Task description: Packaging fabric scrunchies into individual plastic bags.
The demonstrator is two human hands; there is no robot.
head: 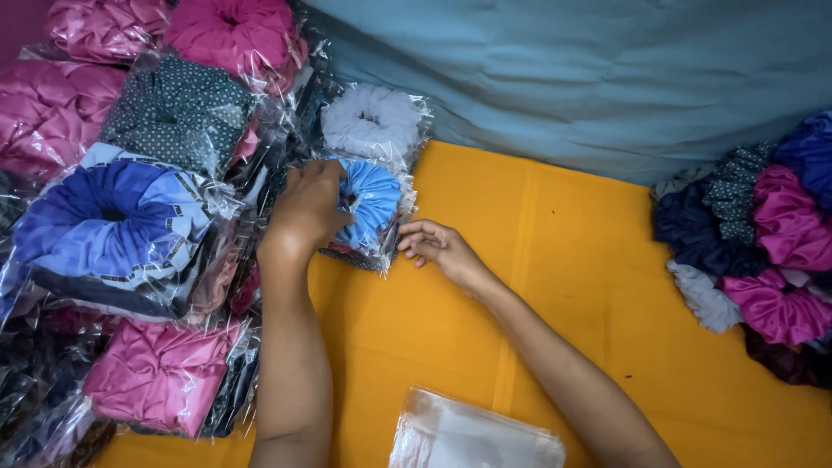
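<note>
My left hand point(305, 208) rests on a clear plastic packet holding a light blue scrunchie point(373, 201), its fingers curled over the packet's left side. My right hand point(433, 244) touches the packet's lower right edge with loosely bent fingers. The packet lies at the edge of the orange cloth point(537, 286), against a pile of other packed scrunchies. Just behind it sits a packet with a white scrunchie point(373, 121).
Several packed scrunchies are heaped at left: blue point(104, 225), pink point(156, 373), dotted dark green point(178, 108), magenta point(234, 30). Loose unpacked scrunchies point(763, 243) pile at right. A stack of clear plastic bags point(472, 433) lies near me. Grey-blue fabric point(589, 78) covers the back.
</note>
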